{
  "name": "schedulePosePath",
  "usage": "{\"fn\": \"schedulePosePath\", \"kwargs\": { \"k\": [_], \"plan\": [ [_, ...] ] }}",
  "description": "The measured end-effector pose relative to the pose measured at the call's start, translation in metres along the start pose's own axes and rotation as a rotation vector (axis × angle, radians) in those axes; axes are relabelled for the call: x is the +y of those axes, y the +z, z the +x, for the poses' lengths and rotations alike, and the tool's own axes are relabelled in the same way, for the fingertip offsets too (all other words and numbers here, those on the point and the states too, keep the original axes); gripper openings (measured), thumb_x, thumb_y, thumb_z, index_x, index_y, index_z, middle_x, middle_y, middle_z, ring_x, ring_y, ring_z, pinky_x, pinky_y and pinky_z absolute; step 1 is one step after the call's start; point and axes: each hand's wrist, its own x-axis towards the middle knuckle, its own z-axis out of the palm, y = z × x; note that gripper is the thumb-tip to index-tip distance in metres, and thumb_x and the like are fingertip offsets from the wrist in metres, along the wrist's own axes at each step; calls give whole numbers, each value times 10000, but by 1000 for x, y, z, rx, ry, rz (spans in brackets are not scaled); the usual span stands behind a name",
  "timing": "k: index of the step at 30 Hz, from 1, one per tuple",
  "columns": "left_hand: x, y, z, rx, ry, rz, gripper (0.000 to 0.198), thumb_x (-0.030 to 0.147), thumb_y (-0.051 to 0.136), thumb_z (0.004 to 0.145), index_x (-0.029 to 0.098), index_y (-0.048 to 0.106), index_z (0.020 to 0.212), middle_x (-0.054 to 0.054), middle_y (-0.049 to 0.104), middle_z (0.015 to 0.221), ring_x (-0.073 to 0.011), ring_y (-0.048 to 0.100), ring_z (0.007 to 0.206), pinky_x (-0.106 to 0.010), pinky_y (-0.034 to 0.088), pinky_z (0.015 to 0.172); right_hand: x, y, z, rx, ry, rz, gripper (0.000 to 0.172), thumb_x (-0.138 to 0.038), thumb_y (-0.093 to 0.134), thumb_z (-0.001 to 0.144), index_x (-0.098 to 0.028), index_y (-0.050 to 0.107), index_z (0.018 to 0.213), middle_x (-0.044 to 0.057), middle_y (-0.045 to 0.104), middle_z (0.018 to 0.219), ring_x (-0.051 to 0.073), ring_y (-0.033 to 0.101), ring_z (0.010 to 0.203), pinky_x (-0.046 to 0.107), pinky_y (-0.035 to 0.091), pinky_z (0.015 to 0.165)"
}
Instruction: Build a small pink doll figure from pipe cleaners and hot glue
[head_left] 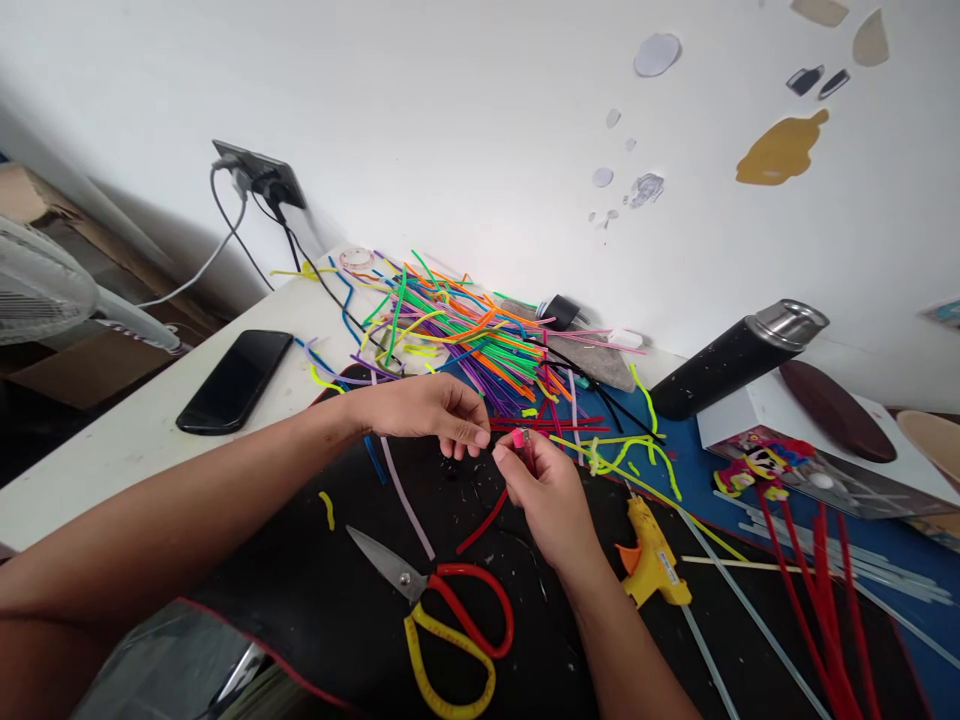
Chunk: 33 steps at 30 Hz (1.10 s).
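Note:
My left hand (pixel 427 408) is pinched, thumb against fingertips, over the black mat (pixel 300 560). Something small and dark shows at its fingertips, too small to name. Almost touching it, my right hand (pixel 546 490) is closed on a small pink and red pipe cleaner piece (pixel 519 438). A red pipe cleaner strand (pixel 484 522) runs down to the mat below; I cannot tell whether it joins the held piece. Open-bladed scissors (pixel 407 580) with one red and one yellow handle lie nearer to me. Right of my right hand lies a yellow glue gun (pixel 651 555).
A heap of coloured pipe cleaners (pixel 472 335) lies behind my hands. A phone (pixel 236 382) rests at left. At right are a black flask (pixel 731 362), a white box (pixel 825 440), a small colourful figure (pixel 765 468) and clear glue sticks (pixel 862 560).

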Motion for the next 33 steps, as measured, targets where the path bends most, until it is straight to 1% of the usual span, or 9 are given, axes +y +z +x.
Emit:
{"fn": "schedulePosePath", "kwargs": {
  "k": [4,8,16,23,33],
  "plan": [
    [-1,1,2,8,-6,0,336,482,847,847,158,770,888,-34,744,764,-142,687,690,-222,554,633,-1,1,0,-17,1,-5,314,-513,698,905,-209,620,887,-87,361,619,115,282,540,264,241,498],
    [-1,2,2,6,-4,-5,304,451,848,842,159,768,868,-24,733,751,-134,678,684,-213,549,630,-1,1,0,-24,0,8,315,-509,695,913,-209,610,879,-87,355,625,114,272,546,263,236,499],
    [-3,0,3,5,29,-6,228,372,824,860,156,751,861,-19,726,752,-125,671,669,-199,550,622,1,-1,2,-25,5,48,391,-573,706,916,-183,676,928,-89,330,619,100,237,518,266,207,481],
    [-3,-1,2,14,41,-2,215,356,810,868,151,747,869,-22,728,752,-123,670,662,-197,547,615,3,-3,2,-13,6,64,390,-569,719,924,-182,677,950,-102,309,591,91,228,500,260,181,473],
    [-3,2,3,12,49,-19,220,364,825,861,154,761,857,-23,731,732,-132,682,659,-198,550,611,2,-2,2,-39,9,30,419,-593,736,898,-181,685,954,-85,346,616,101,273,527,258,205,485]
  ]
}}
